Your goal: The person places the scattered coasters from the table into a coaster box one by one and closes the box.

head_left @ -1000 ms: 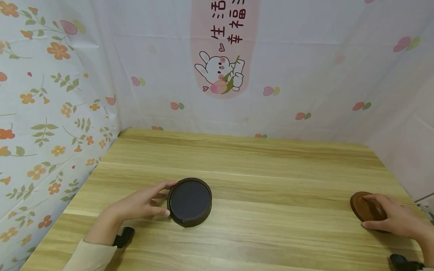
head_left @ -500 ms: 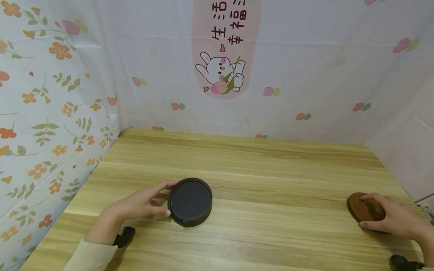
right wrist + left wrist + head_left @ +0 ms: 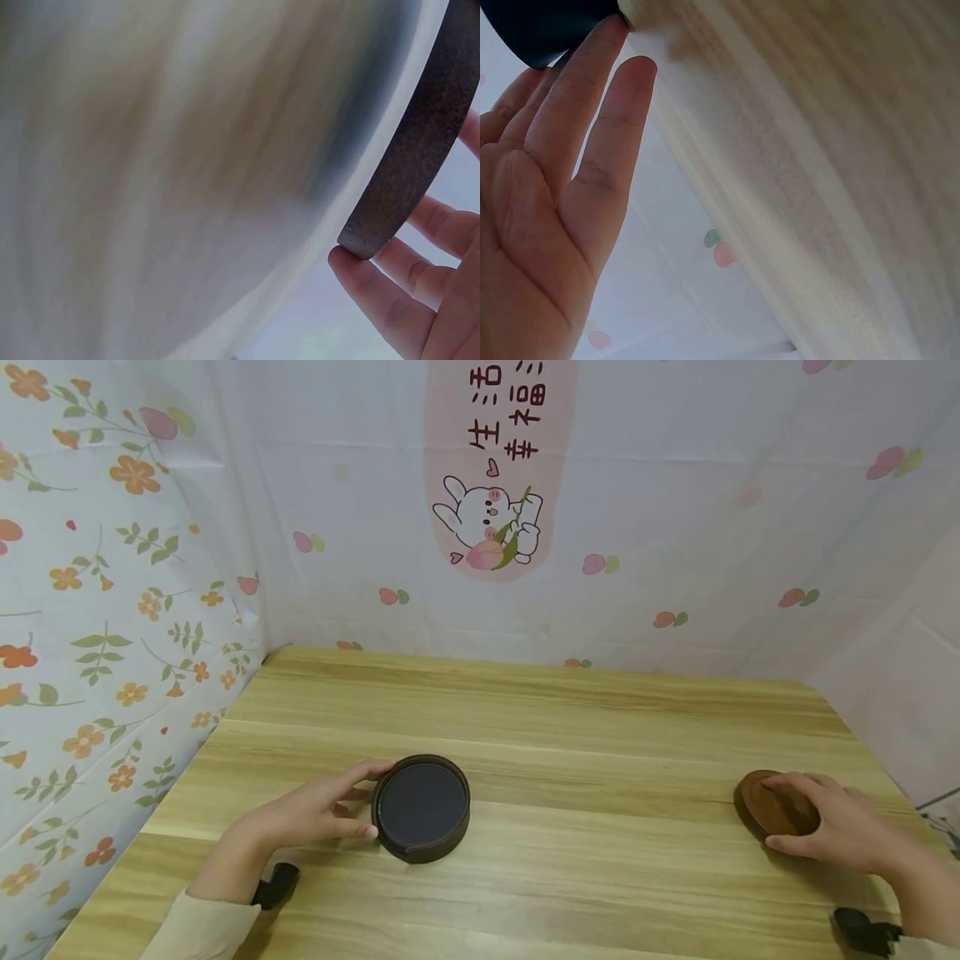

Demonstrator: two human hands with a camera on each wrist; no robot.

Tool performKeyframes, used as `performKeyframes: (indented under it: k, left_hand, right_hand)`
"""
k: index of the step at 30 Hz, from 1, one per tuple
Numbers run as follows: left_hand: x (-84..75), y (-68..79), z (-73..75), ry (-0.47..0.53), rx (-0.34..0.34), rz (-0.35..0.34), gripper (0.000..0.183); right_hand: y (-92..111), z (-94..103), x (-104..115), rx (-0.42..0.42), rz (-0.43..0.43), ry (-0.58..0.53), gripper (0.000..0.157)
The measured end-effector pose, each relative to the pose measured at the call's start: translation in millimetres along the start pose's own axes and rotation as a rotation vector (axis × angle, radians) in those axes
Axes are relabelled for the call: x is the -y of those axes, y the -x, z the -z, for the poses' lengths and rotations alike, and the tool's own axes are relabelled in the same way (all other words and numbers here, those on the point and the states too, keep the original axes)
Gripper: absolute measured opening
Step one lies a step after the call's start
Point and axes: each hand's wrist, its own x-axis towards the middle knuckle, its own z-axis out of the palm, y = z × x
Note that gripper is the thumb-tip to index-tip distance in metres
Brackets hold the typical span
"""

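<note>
In the head view, a dark round coaster holder (image 3: pixel 459 827) stands on the table left of centre, a black coaster (image 3: pixel 422 806) lying inside it. My left hand (image 3: pixel 311 810) touches the holder's left side with fairly straight fingers, the thumb near its front. The left wrist view shows those fingers (image 3: pixel 570 112) reaching its dark wall (image 3: pixel 547 22). Over at the right, my right hand (image 3: pixel 843 822) grips a brown round coaster (image 3: pixel 765 806) between thumb and fingers. Its thick edge (image 3: pixel 409 157) is seen from the side in the right wrist view, apart from the table surface.
The wood-grain table (image 3: pixel 570 860) ends at a white printed cloth (image 3: pixel 637 527) behind. A flowered cloth (image 3: pixel 112 635) closes the left side. Black wrist mounts (image 3: pixel 276 883) sit at both wrists.
My right hand has carried the brown coaster to the left and slightly away from me. The left hand and the coaster holder have stayed where they were.
</note>
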Motion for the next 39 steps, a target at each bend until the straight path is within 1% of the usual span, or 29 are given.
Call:
performKeyframes:
  k: [3,9,15,20,28,32,39]
  left_hand:
    - [-0.3,-0.8,0.2,0.007,0.002,0.006,0.079]
    - [0.1,-1.8,-0.3,0.029,0.020,0.012,0.079]
    - [-2.1,-3.6,0.3,0.004,0.014,0.017,0.079]
    - [-4.4,-4.0,1.1,-0.003,0.014,-0.002,0.079]
    - [-2.6,0.8,0.6,0.024,0.007,0.037,0.082]
    - [-2.2,-0.2,0.4,0.018,0.006,0.031,0.081]
    - [-1.7,-1.8,-0.8,0.027,0.013,0.009,0.081]
  right_hand:
    - [-5,0.4,7,-0.012,0.036,-0.019,0.074]
    - [-15,2.1,25,-0.005,0.053,-0.021,0.075]
    - [-23,4.2,41,-0.001,0.077,-0.035,0.074]
    - [-30,5.5,55,0.012,0.089,-0.037,0.074]
    - [-43,4.2,80,0.007,0.146,-0.062,0.071]
    - [-47,4.6,90,0.007,0.155,-0.068,0.071]
    - [-57,3.5,109,0.035,0.155,-0.086,0.074]
